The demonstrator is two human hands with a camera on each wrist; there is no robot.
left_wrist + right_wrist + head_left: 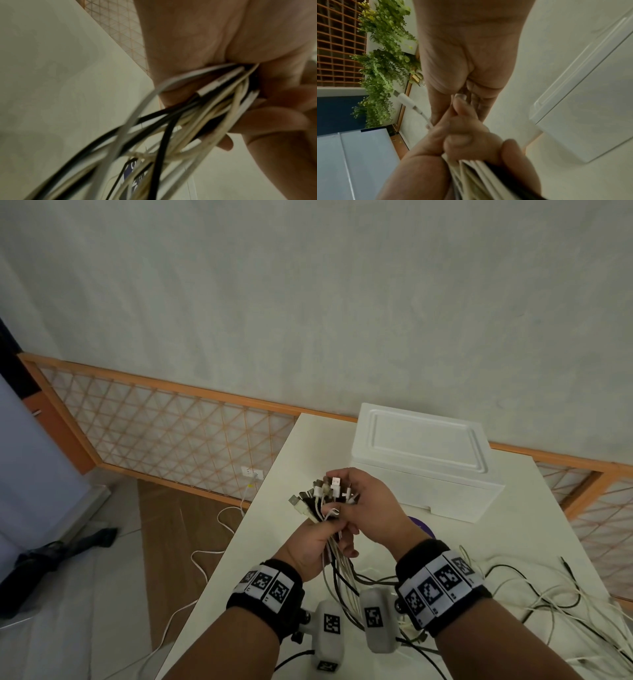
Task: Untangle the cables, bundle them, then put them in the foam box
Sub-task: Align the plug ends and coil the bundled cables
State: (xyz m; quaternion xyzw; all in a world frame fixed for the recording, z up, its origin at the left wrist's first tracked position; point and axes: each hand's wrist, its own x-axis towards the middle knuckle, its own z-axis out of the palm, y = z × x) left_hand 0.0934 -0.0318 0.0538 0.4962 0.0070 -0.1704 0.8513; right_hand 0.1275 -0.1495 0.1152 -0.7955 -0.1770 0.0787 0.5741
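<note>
Cables [323, 498], white and black, are gathered plug-ends up just below the middle of the head view, above the white table [274, 542]. Her or his left hand [313, 546] grips the bunch in a closed fist. From the right, the right hand [368, 505] curls over the plugs, fingers folded round them. Loose ends trail down and spread across the lower right. Behind the hands, right of centre, sits the foam box [424, 470], lid on.

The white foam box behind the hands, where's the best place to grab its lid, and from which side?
Probably the white foam box lid's two short ends, from above with both hands: the lid is broad, flat and closed, and its raised rim overhangs the walls. The left hand and right hand hold the black-and-white cable bundle.
</note>
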